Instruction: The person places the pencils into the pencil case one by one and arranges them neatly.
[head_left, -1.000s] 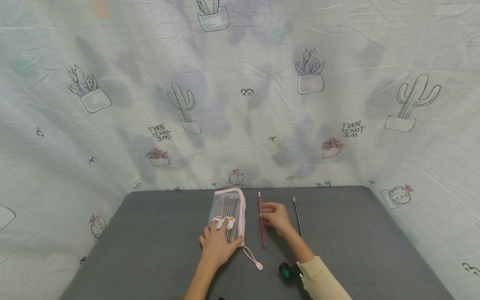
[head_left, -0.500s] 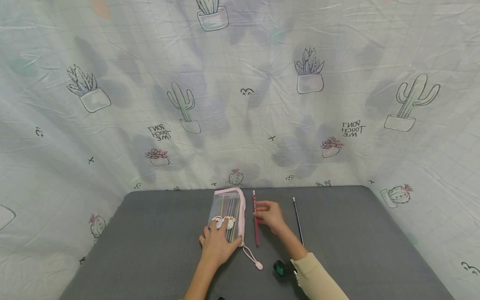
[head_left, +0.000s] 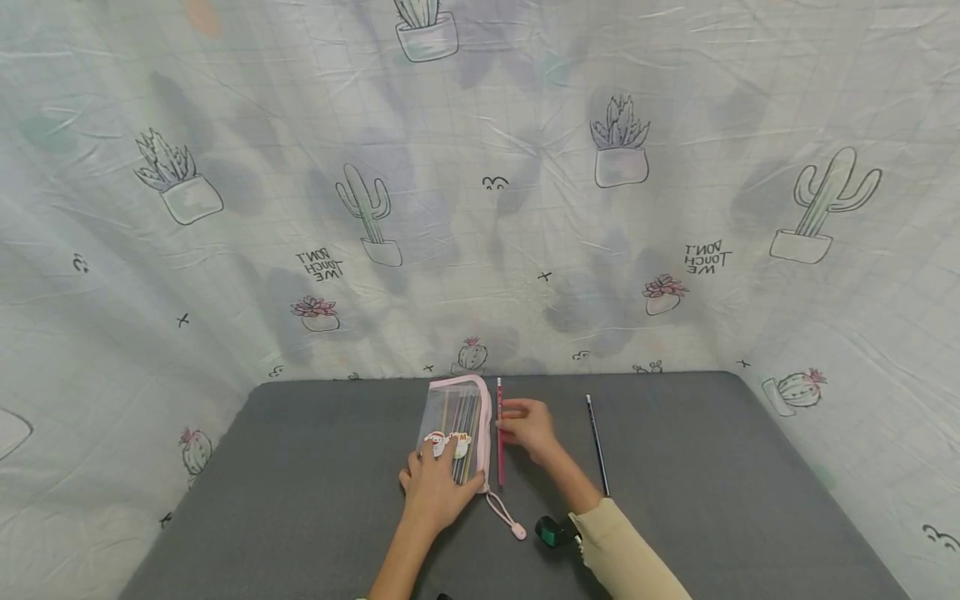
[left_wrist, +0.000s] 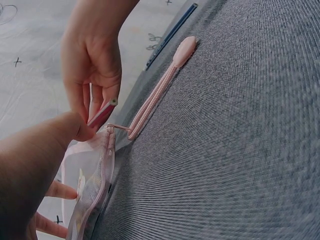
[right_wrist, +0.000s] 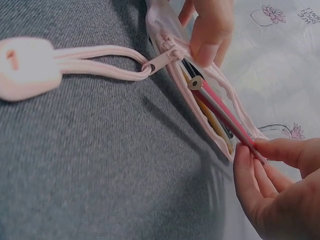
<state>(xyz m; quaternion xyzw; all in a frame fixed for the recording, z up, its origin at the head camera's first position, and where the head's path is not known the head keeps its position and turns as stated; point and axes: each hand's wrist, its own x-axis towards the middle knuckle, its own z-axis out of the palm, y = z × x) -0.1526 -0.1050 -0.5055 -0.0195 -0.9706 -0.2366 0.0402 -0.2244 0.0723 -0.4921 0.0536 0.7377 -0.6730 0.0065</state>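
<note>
My left hand (head_left: 441, 496) rests on a clear pencil case (head_left: 431, 408) with pink trim, its fingers spread over the stickers. In the right wrist view the left thumb (right_wrist: 206, 54) presses the rim at the case's unzipped mouth. Several pencils lie inside the case. My right hand (head_left: 528, 429) pinches a red pencil (head_left: 501, 462) between thumb and fingers, lengthwise beside the mouth. The pencil's flat, unsharpened end (right_wrist: 195, 83) points towards my body, with its white-tipped end away. A pink zipper pull (right_wrist: 30, 67) hangs from the case's near corner.
A dark pencil (head_left: 597, 442) lies to the right on the grey table (head_left: 315, 500), partly near the right forearm. A cloth (head_left: 495, 250) printed with cacti stands behind the table. A black and green device (head_left: 551, 532) sits at the right wrist.
My right hand has moved left with the red pencil, from well right of the case to right beside its zipped edge. The left hand and case have stayed in place.
</note>
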